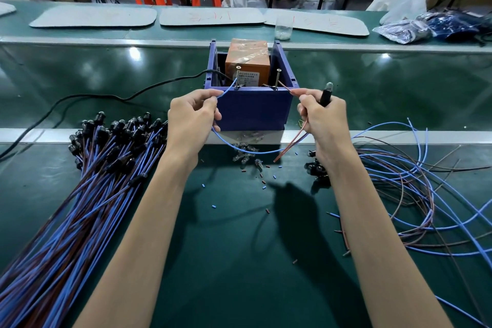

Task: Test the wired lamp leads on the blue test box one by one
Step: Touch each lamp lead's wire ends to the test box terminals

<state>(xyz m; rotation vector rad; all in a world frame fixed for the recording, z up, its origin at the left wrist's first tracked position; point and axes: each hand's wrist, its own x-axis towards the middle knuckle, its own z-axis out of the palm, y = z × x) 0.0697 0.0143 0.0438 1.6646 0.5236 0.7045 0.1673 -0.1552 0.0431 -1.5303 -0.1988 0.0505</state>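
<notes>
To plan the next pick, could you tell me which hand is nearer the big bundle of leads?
Left. The left hand is just right of the bundle; the right hand is farther off, across the blue test box.

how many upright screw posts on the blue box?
2. One screw post at the blue box's front left, by the blue lead's tip; the other at front right, by the brown lead's tip. None look hidden.

Both bare forearms stretched forward, about level. Left hand [192, 112] pinching with thumb and forefinger, right hand [323, 114] curled tight in a grip, knuckles up.
</notes>
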